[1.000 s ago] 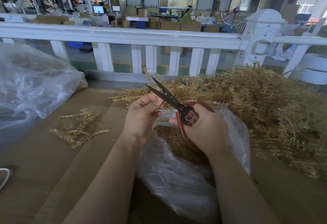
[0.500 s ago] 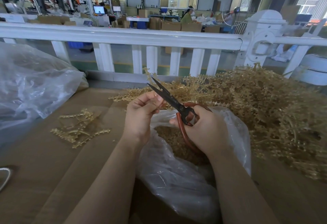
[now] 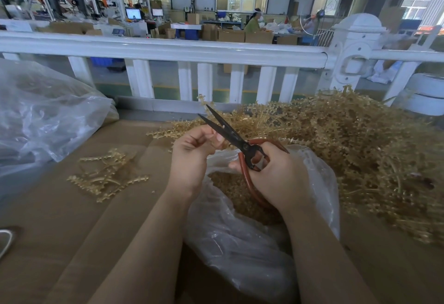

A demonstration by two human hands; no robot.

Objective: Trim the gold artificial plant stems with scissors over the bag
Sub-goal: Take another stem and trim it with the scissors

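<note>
Trimming in progress — holding black-bladed, red-handled scissors (image 3: 236,139) in right hand (image 3: 276,176), blades parted; pinching thin gold plastic stem (image 3: 204,105) between left hand (image 3: 192,157) fingertips beside the blades, directly above clear plastic bag (image 3: 319,183) — presumably catching offcuts there.
</note>
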